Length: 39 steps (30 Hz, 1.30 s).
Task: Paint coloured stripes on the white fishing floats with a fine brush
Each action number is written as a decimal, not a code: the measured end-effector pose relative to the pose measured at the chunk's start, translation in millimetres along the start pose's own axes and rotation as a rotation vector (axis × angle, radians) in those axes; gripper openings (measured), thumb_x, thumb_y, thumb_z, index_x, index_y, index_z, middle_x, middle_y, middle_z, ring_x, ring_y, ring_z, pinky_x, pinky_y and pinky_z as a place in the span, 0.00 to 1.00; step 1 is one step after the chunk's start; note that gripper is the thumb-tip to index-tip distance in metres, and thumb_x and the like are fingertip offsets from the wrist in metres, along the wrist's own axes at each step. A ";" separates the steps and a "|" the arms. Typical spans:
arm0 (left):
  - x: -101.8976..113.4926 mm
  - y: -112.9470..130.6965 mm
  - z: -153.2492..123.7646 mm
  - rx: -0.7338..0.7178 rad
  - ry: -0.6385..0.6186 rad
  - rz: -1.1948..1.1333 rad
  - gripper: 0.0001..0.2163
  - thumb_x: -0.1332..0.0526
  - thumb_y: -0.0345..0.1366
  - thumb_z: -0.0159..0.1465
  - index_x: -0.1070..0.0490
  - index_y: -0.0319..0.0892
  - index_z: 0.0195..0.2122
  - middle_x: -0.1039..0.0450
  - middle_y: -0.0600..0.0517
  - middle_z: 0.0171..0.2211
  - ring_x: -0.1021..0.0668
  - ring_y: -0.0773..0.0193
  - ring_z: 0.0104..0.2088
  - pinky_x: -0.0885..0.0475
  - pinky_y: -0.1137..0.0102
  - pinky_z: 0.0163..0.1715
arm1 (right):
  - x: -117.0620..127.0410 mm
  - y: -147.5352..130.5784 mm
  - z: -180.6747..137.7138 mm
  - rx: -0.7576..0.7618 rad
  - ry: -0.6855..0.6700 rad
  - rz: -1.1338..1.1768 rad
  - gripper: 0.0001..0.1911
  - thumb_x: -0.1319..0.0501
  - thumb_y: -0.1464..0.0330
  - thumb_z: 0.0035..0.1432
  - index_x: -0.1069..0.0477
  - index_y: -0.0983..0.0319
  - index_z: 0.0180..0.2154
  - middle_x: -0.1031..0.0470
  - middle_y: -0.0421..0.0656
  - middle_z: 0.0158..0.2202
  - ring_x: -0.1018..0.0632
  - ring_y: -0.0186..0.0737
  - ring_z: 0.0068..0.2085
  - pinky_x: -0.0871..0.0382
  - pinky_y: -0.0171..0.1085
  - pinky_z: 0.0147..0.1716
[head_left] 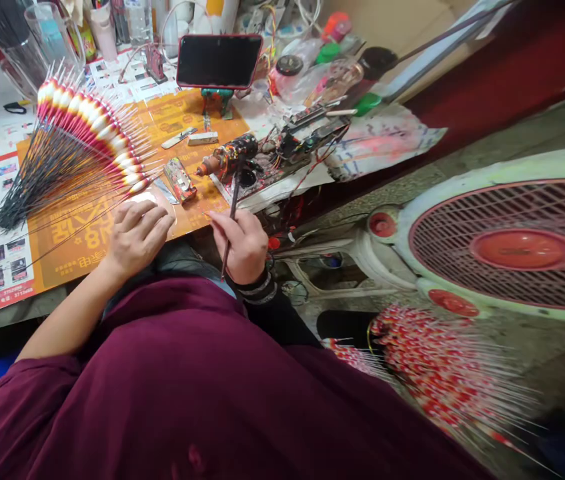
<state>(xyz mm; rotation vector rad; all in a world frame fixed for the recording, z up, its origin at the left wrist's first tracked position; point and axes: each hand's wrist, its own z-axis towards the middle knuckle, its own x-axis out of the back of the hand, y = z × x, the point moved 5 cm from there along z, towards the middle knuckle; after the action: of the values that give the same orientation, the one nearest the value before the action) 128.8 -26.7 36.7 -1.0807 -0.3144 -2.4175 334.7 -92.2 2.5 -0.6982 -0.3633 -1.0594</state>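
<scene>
My right hand [243, 245] pinches a thin dark paintbrush [235, 193], its upper end by a small dark paint pot [249, 177]. Near the table's front edge is my left hand [141, 233], its fingers curled together; whatever they may hold is hidden. Just beyond it lies a fan of slender sticks [97, 130] with dark stems and spindle-shaped red, yellow and white bodies. A paint-smeared block [180, 180] and a flat blade [165, 191] lie between the hands. Right of the block sits a paint-spattered motor tool [235, 153] with an orange-brown tip.
A phone [219, 61] stands propped at the back, near glass mugs [49, 33] and bottles. Wires and tools [307, 133] crowd the table's right side. On the right stands a large fan [512, 247]; below it is a bundle of red and white sticks [437, 367].
</scene>
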 end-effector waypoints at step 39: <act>-6.7 55.8 -26.2 0.164 0.206 0.238 0.13 0.45 0.29 0.74 0.34 0.46 0.30 0.34 0.50 0.26 0.31 0.59 0.29 0.37 0.62 0.29 | -10.2 -46.4 -8.9 0.019 -0.106 0.077 0.11 0.41 0.67 0.73 0.18 0.57 0.48 0.23 0.45 0.38 0.21 0.43 0.40 0.24 0.41 0.44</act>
<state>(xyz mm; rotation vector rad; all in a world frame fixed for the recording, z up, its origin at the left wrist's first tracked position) 144.1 -82.9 15.3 -0.7454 -0.2918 -2.2231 288.4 -105.5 6.1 -0.7478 -0.4338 -0.9469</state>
